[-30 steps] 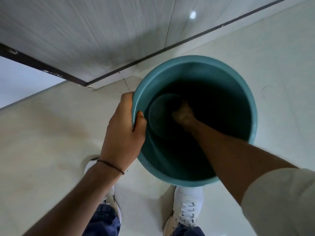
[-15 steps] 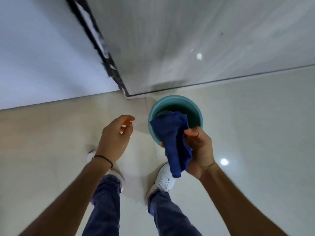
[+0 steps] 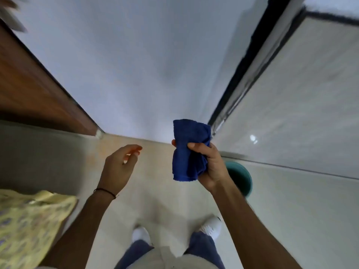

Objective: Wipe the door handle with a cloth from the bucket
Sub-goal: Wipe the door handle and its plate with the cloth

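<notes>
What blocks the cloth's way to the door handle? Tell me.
Nothing visible does, though the handle itself is not in view. The right hand holds the blue cloth up in open air; the left hand is open and apart from it. The wooden door stands off to the left.

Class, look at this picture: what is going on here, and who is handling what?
A person stands on a tiled floor, seen from their own head. Their right hand grips a bunched blue cloth. The left hand is open and empty. A teal bucket sits on the floor behind the right arm. No door handle is in view.
</notes>
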